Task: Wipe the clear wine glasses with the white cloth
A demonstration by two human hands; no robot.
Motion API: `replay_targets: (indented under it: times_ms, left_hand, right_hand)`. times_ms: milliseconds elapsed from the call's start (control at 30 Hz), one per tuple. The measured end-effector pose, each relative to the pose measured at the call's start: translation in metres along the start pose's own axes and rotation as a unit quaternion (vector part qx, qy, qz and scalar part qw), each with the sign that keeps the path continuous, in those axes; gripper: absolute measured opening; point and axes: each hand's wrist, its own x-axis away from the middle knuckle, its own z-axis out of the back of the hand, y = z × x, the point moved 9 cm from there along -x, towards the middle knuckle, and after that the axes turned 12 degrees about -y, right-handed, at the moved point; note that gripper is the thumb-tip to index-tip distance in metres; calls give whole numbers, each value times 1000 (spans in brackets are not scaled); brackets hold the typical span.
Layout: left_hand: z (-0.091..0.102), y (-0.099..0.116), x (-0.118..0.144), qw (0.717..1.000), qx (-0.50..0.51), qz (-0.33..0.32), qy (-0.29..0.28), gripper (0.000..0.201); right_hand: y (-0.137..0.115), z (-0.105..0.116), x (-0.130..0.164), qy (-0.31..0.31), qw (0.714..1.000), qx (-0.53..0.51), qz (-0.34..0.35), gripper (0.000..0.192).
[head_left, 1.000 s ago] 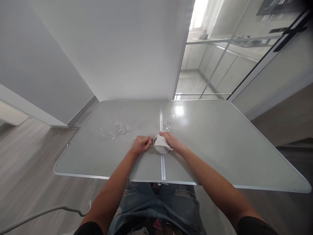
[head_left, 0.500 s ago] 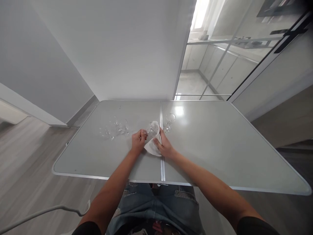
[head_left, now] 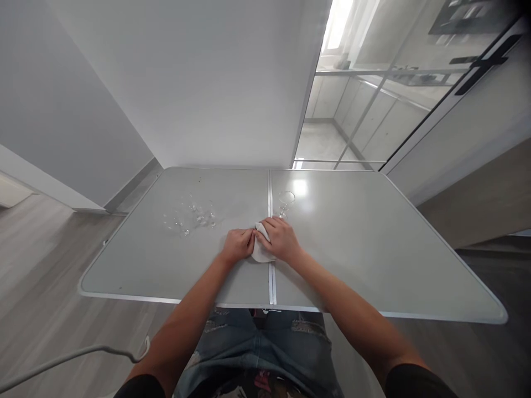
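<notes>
Over the table's seam, a white cloth [head_left: 262,254] is bunched between my two hands. My right hand [head_left: 282,239] is closed around the cloth, its fingers curled over the top. My left hand [head_left: 238,245] is closed against the cloth's left side, holding the foot of a clear stemmed glass; the glass itself is now hidden by the cloth and fingers. Just beyond my right hand, another stemmed glass [head_left: 286,198] stands upright, its lower part partly covered by that hand. To the left, several clear glasses [head_left: 193,214] are grouped on the table.
The pale grey table [head_left: 373,249] has a metal edge and a metal seam [head_left: 271,287] down its middle. A white wall [head_left: 215,99] borders its far side. A glazed door [head_left: 360,110] stands at the back right. A grey cable [head_left: 83,351] hangs at lower left.
My right hand has moved up and over the cloth, covering the glass that showed between my hands. Both hands are now closer together. The view has shifted slightly.
</notes>
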Motion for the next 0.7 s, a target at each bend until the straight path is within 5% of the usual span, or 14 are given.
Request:
replay_targets:
  times_ms: [100, 233, 400, 567, 633, 700]
  left_hand:
    - [-2, 5, -1, 1000, -2, -7, -26, 35]
    - [-4, -5, -1, 997, 61, 36, -27, 38]
    - [-10, -16, -5, 976, 184, 104, -55, 40]
    - [-19, -15, -4, 900, 402, 154, -69, 41]
    - [-22, -14, -3, 873, 459, 158, -52, 45]
    - [-23, -13, -2, 861, 482, 160, -27, 46]
  right_hand:
    - [36, -14, -1, -45, 972, -205, -104, 54]
    - [63, -35, 5, -50, 860, -475, -181, 57]
    - [77, -42, 15, 63, 782, -570, -243, 56]
    - [77, -66, 24, 128, 641, -703, -282, 57]
    - [69, -70, 20, 123, 626, -727, -253, 57]
    - [62, -64, 19, 136, 657, -708, -220, 56]
